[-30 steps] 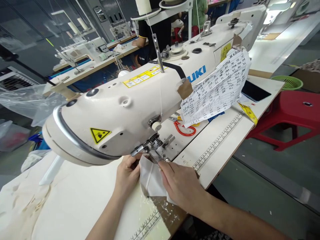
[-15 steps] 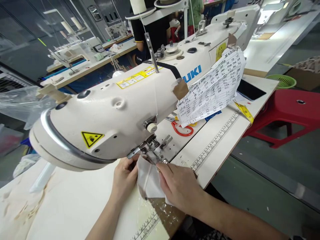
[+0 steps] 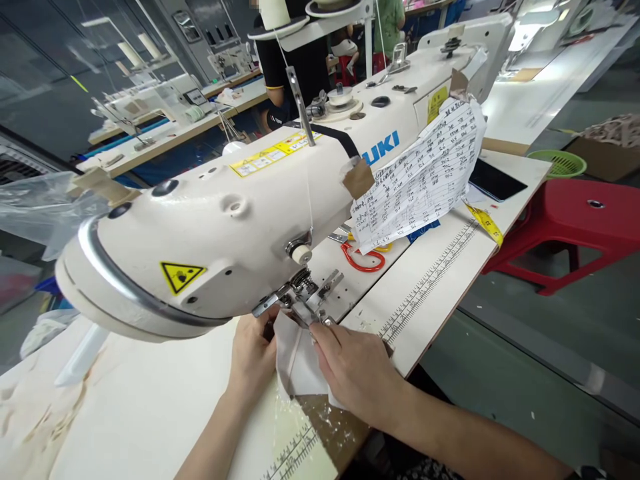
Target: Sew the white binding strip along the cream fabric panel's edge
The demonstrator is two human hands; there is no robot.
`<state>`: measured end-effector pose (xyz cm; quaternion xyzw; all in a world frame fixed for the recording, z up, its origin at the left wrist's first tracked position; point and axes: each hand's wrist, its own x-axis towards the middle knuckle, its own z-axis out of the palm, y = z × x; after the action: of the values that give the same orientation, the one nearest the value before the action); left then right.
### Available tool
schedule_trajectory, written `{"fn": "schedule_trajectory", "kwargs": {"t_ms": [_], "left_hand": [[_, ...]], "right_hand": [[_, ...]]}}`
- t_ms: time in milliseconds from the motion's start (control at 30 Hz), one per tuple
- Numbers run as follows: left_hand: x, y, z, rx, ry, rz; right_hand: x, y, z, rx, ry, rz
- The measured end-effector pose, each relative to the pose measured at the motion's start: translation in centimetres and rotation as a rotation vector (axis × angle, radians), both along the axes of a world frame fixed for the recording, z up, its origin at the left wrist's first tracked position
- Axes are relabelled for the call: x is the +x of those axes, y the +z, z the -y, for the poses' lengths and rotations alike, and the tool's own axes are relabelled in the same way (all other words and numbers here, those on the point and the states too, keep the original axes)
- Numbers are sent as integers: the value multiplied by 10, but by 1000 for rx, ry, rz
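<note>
A piece of white fabric (image 3: 301, 365) with a seam line down it lies under the presser foot area of a white sewing machine (image 3: 220, 233). My left hand (image 3: 254, 350) grips the fabric's left edge, its fingertips partly hidden beneath the machine head. On the other side, my right hand (image 3: 350, 363) pinches the fabric's right edge between thumb and fingers, close to the metal needle assembly (image 3: 305, 293). The needle tip itself is too hidden to make out. White thread runs down the machine's front to the tension knob (image 3: 302, 254).
Red-handled scissors (image 3: 363, 259) lie behind the needle area. A handwritten paper (image 3: 420, 177) hangs on the machine arm. Ruler markings (image 3: 427, 283) and a yellow tape measure (image 3: 485, 223) line the table's right side. A phone (image 3: 497, 179) and a red stool (image 3: 575, 213) are farther right.
The view has shifted very slightly. Both hands stay at the fabric in nearly the same place, with no clear movement of the fabric.
</note>
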<state>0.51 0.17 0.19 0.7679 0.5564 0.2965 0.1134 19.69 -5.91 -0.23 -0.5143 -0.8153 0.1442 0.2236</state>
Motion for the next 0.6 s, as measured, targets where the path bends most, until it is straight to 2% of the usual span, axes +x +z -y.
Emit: {"fn": "schedule_trajectory", "kwargs": {"t_ms": [133,267,367,533,600], "left_hand": [[-6,-4,1,-47,85,24],[-11,-7,4,-31,88,34],[-12,-9,5,61,37,-6],[-11,-12,5,296,-117,-133],[-11,-11,4,342,-183,-188]], "right_hand": [[1,1,-1,-16,-1,-27],[0,3,-3,-29,-7,-26],[-2,4,-5,-38,-7,-8],[-5,2,-6,-29,-27,45],[-6,0,-6,-15,-34,48]]}}
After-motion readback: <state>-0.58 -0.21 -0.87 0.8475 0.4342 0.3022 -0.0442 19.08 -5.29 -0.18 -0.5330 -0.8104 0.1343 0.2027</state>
